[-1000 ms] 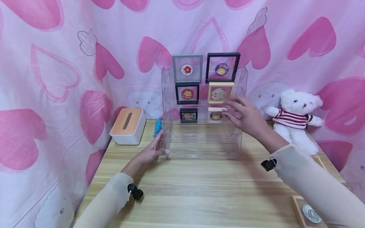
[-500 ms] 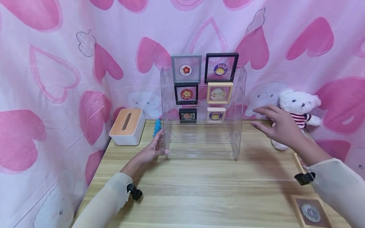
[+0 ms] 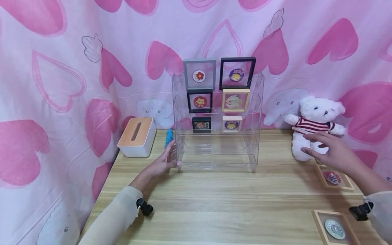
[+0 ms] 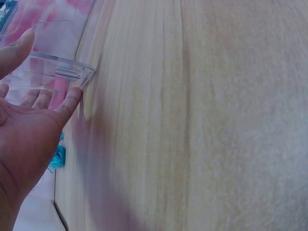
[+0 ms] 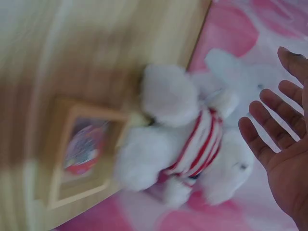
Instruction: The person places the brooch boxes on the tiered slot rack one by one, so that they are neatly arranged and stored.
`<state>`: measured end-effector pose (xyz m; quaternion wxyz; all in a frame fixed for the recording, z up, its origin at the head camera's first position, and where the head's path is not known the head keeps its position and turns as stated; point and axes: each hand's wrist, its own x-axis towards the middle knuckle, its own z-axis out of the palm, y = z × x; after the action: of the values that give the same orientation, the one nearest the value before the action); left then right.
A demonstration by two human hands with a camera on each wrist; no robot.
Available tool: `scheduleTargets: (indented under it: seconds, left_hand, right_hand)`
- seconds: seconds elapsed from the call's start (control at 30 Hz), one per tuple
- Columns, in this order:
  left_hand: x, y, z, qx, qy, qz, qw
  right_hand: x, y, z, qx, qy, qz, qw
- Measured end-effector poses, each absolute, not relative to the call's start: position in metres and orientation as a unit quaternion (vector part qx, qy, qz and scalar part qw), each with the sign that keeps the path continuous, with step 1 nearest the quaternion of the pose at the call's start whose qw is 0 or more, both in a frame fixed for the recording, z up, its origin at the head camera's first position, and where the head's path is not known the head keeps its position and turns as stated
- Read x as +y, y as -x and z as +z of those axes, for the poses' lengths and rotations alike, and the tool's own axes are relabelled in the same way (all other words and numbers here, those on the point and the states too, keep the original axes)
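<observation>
A clear acrylic tiered rack [image 3: 215,148] stands upright on the wooden table. Small display frames sit on its upper tiers: a grey frame [image 3: 199,75] and a black frame [image 3: 237,73] on top, then a black frame [image 3: 199,101] beside a cream frame [image 3: 235,100], then two smaller ones, black [image 3: 201,125] and cream [image 3: 231,124]. My left hand [image 3: 163,162] rests against the rack's lower left side, fingers fairly straight. Holding nothing, my right hand [image 3: 335,151] hovers in front of the white teddy bear [image 3: 316,112], near a wooden frame [image 3: 333,178] with a red badge.
Another wooden frame [image 3: 335,228] with a green badge lies at the table's front right. At the back left stands a white tissue box [image 3: 137,137] with a wooden lid. Something blue and fuzzy [image 3: 169,136] is beside the rack. A pink heart-patterned curtain [image 3: 122,30] hangs behind.
My right hand has left the small cream frame on the rack and moved right, over to the teddy bear and wooden frames. My left hand has stayed at the rack's side.
</observation>
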<state>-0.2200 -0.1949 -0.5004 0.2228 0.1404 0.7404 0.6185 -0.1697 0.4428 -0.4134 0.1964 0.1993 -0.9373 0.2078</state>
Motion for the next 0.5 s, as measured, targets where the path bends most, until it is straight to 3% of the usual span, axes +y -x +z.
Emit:
scheduleTargets:
  seconds: [0.5]
  left_hand:
    - [-0.194, 0.218, -0.501, 0.749, -0.138, 0.609, 0.22]
  right_hand:
    - [0.51, 0.145, -0.448, -0.96, -0.126, 0.196, 0.156]
